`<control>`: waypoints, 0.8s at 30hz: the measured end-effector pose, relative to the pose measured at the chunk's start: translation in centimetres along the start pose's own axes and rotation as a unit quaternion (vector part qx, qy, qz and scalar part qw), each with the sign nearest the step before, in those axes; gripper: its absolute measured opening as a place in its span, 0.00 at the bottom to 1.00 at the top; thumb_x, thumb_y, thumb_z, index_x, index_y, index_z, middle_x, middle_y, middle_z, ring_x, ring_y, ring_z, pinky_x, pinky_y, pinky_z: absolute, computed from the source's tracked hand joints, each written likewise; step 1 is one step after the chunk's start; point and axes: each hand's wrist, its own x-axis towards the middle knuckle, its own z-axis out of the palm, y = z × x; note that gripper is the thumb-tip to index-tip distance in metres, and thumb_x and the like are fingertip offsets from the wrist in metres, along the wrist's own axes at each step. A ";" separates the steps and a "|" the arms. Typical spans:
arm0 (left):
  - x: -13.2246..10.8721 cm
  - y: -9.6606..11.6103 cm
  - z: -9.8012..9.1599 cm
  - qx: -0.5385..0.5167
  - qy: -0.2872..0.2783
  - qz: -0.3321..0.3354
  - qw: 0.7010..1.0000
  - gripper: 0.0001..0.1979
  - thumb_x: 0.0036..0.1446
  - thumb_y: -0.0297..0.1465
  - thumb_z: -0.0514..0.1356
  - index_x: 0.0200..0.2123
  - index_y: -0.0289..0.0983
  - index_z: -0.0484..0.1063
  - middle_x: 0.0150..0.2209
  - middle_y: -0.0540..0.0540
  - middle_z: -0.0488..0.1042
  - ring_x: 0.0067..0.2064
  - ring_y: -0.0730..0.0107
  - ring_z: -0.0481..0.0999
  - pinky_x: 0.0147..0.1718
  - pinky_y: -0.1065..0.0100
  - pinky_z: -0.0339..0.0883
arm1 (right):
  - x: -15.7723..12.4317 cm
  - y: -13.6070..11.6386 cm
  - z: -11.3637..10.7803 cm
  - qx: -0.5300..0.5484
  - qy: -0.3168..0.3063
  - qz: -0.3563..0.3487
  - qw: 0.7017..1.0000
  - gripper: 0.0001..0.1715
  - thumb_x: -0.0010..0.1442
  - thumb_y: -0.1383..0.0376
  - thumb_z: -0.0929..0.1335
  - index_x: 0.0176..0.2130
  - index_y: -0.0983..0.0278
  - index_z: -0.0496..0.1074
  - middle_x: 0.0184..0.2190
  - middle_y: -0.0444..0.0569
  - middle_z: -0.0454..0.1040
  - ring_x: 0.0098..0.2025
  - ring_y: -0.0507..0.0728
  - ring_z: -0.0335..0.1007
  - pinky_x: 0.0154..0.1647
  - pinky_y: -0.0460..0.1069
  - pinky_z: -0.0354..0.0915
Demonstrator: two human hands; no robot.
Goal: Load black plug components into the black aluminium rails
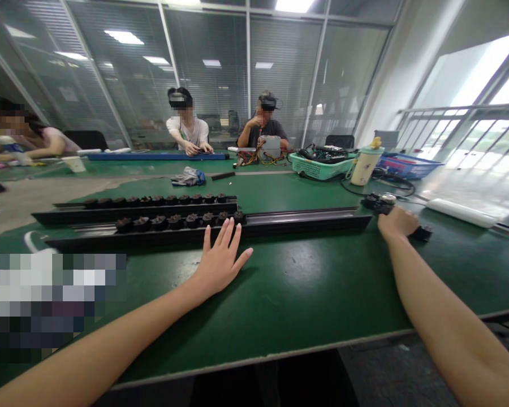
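Note:
My left hand [221, 259] is open, its fingers spread, with the fingertips at the near side of the front black rail [301, 224]. Inside that rail stands a row of small round black parts [159, 223] with coppery tops, filling its left and middle stretch. A second black rail [68, 215] lies just behind, with a similar row of parts. Off to the right, my right hand [397, 222] is closed, its fingers curled down among loose black parts [378, 202]. What it grips is hidden. Another loose black part [422, 232] lies beside it.
Across the green table [297, 322] sit two people with a blue rail [156, 156] and a wired grey box [270, 147]. A green basket [322, 168], a bottle [366, 164], a blue basket [411, 167] and a white roll [460, 212] stand right. A crumpled glove [189, 177] lies behind the rails.

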 end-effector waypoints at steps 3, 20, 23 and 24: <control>0.0 0.0 0.0 0.000 0.005 0.003 1.000 0.39 0.72 0.51 0.35 0.75 0.31 0.46 0.76 0.35 0.43 0.77 0.53 0.40 0.72 0.39 0.29 | -0.6 -0.9 -0.2 -0.040 -0.007 0.106 0.994 0.26 0.62 0.66 0.63 0.56 0.73 0.74 0.53 0.79 0.71 0.60 0.77 0.65 0.56 0.69 0.60; -0.5 -0.5 0.2 0.009 0.038 0.010 0.999 0.37 0.72 0.50 0.38 0.75 0.34 0.47 0.76 0.36 0.46 0.77 0.53 0.41 0.73 0.40 0.32 | -7.4 -14.5 -7.0 0.041 -0.055 -0.247 0.967 0.22 0.70 0.67 0.60 0.55 0.73 0.74 0.49 0.69 0.74 0.55 0.66 0.65 0.55 0.57 0.57; -0.6 -0.5 0.2 0.013 0.047 0.013 0.999 0.38 0.72 0.51 0.38 0.74 0.33 0.49 0.76 0.36 0.46 0.77 0.54 0.41 0.73 0.40 0.34 | -12.7 -20.2 -8.7 0.092 -0.101 -0.437 0.889 0.21 0.71 0.64 0.61 0.55 0.70 0.75 0.48 0.64 0.75 0.52 0.65 0.66 0.55 0.56 0.58; -0.6 -0.6 0.2 0.015 0.050 0.013 0.999 0.38 0.72 0.51 0.38 0.74 0.32 0.50 0.76 0.36 0.46 0.77 0.54 0.41 0.73 0.40 0.34 | -14.3 -22.0 -9.1 0.106 -0.118 -0.483 0.861 0.21 0.71 0.64 0.62 0.56 0.69 0.75 0.49 0.62 0.76 0.52 0.64 0.66 0.55 0.56 0.59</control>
